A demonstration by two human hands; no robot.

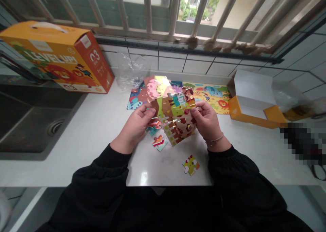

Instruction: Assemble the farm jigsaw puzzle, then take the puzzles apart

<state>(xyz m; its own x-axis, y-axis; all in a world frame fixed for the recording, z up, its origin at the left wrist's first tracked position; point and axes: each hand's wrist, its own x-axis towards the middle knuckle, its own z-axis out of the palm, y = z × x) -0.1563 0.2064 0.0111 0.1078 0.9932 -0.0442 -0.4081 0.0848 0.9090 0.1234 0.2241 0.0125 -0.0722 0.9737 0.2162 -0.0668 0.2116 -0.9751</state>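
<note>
L hand point(136, 126) & R hand point(208, 122) pinch opp. edges of a thin, multicoloured, interlocked jigsaw panel point(175, 114), tilted above the glossy white counter point(102, 147), prob. so its joints don't split; loose green puzzle pc. point(191, 165) lies apart, nr. front edge.

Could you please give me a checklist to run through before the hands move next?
1. Left hand grips the puzzle: ok.
2. Right hand grips its opposite edge: ok.
3. Puzzle flat on the counter: not ok, held up at a tilt.
4. Puzzle joints all tight: cannot tell.
5. No loose pieces nearby: not ok, a green piece lies on the counter.
6. Open orange box apart from hands: ok.
</note>
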